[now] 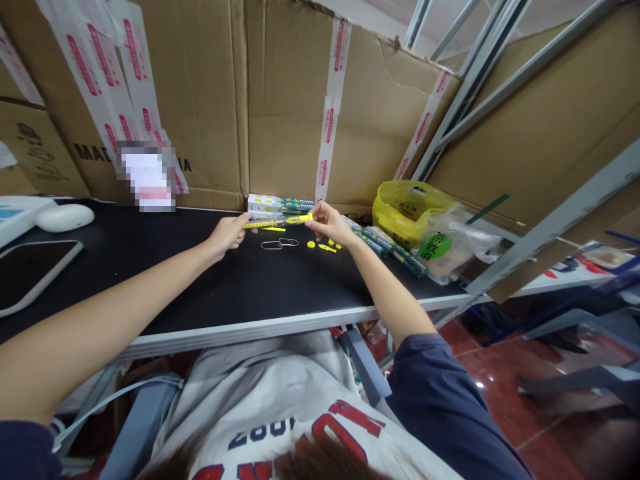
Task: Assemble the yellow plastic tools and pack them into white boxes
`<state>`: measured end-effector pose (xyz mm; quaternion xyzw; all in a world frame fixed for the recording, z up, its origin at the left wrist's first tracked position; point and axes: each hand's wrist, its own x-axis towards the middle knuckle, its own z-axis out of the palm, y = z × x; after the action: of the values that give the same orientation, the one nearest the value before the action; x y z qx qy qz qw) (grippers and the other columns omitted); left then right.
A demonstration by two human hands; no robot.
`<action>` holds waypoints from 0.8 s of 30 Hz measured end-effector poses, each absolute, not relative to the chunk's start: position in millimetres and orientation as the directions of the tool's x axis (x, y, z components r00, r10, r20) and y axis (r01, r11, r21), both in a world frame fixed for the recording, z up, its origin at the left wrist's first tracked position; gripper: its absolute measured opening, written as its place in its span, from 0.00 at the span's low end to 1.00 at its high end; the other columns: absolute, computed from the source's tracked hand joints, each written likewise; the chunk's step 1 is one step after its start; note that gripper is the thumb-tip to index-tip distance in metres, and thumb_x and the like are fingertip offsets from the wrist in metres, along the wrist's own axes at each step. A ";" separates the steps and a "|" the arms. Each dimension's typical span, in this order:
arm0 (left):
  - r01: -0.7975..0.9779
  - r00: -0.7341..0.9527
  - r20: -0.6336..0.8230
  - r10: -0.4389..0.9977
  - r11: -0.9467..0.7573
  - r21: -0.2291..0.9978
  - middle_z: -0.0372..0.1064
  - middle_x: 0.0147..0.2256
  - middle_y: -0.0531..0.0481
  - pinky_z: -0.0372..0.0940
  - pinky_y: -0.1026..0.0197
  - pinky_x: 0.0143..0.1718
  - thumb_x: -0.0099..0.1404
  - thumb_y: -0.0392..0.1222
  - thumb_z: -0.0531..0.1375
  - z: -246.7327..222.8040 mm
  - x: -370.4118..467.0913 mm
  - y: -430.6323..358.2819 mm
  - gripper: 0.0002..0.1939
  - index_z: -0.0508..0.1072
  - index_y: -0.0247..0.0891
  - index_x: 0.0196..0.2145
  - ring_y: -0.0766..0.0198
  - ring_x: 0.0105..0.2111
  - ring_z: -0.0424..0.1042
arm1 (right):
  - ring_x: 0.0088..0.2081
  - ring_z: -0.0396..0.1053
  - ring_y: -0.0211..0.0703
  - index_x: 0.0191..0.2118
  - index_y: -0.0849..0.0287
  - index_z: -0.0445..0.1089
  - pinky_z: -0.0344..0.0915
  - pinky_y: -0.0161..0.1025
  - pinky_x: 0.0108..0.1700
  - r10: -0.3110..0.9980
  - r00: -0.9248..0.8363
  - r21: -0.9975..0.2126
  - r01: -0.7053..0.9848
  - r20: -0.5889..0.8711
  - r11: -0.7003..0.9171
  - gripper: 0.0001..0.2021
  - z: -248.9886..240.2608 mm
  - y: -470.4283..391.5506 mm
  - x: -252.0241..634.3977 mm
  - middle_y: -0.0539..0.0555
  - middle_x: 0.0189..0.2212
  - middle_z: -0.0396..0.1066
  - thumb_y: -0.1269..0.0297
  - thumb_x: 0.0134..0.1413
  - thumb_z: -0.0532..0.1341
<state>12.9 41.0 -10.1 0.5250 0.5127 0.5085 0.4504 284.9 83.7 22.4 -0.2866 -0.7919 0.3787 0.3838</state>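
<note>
Matte black tabletop (pixel 225 293); both hands' grips close around a slim yellow-and-clear tube (pixel 280 221).

- The head view looks from the wearer's eye level, above the near side of the black surface (pixel 210 287), facing forward and down.
- It is near enough to take in the left hand (pixel 230 238) and right hand (pixel 327 223) above the surface, with both forearms.
- Its wide field reaches the cardboard (pixel 285 113) behind the surface, the wearer's shirt (pixel 270 393) before it and the floor (pixel 495 373) at lower right.
</note>
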 end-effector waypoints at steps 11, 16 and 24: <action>0.067 -0.042 0.041 0.998 -0.038 0.997 0.41 0.12 0.63 0.38 0.72 0.12 0.70 0.48 0.50 -7.7 14.5 38.3 0.21 0.68 0.33 0.25 0.76 0.11 0.40 | 0.21 0.63 0.30 0.36 0.56 0.58 0.65 0.29 0.20 0.721 -0.515 -0.764 0.179 0.464 0.620 0.26 24.4 83.0 285.7 0.43 0.24 0.65 0.49 0.43 0.72; 0.070 -0.030 0.052 0.998 -0.050 0.996 0.41 0.12 0.63 0.39 0.73 0.12 0.71 0.49 0.50 -11.1 11.7 41.7 0.21 0.68 0.33 0.25 0.76 0.11 0.40 | 0.18 0.62 0.30 0.31 0.57 0.58 0.63 0.29 0.18 0.744 -0.514 -0.751 0.257 0.427 0.608 0.24 27.4 77.9 286.4 0.44 0.21 0.66 0.47 0.47 0.70; 0.066 -0.014 0.043 0.999 -0.042 0.997 0.41 0.13 0.63 0.38 0.72 0.12 0.70 0.49 0.52 -13.0 11.9 42.3 0.20 0.69 0.33 0.25 0.76 0.11 0.40 | 0.17 0.60 0.30 0.27 0.57 0.56 0.64 0.29 0.17 0.758 -0.549 -0.765 0.297 0.352 0.571 0.26 26.4 73.6 285.2 0.43 0.17 0.60 0.39 0.56 0.61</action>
<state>11.9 42.3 -13.0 0.5229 0.5094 0.4976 0.4686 285.2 73.6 26.4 -0.3233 -0.8153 0.3315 0.3475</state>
